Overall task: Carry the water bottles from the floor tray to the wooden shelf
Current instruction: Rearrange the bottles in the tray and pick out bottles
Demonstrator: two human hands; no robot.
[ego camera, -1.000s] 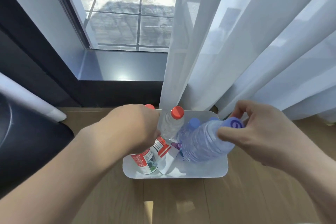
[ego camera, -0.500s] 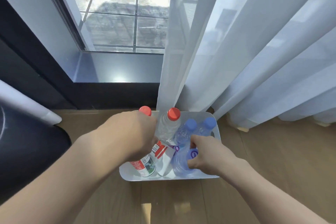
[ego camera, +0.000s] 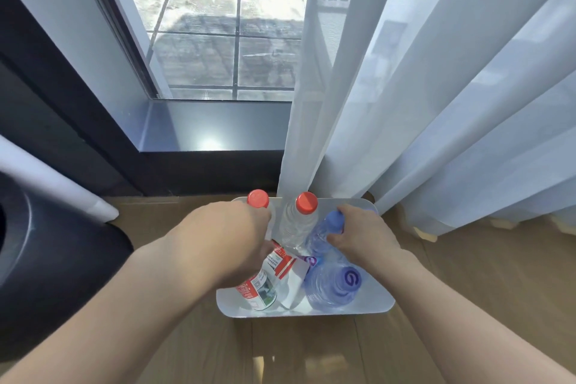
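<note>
Reaches both bare arms forward and down into the white plastic tray [ego camera: 311, 312] on the wooden floor [ego camera: 467, 274]. Curls the left hand [ego camera: 230, 240], knuckles up, round the top of a clear water bottle with a red and white label [ego camera: 257, 290] at the tray's front left, gripping it. Wraps the right hand [ego camera: 366, 235] round the neck of a blue plastic bottle with a blue cap [ego camera: 334, 221] at the back right, thumb on its side, fingers over the top. Between the two hands, untouched and upright: a clear bottle with a red cap [ego camera: 307, 203]. Just behind the left hand, peeking out: another red cap [ego camera: 258, 198]. In front of the right hand, free in the tray: a blue bottle with a purple swirl on its cap [ego camera: 349, 280]. Hanging down to the tray's back edge, close over the bottles: a thin white curtain [ego camera: 405, 103]. To the left, a big window with a dark frame [ego camera: 218, 50]. Low at the far left, a dark round thing [ego camera: 46, 259], too unclear to name.
</note>
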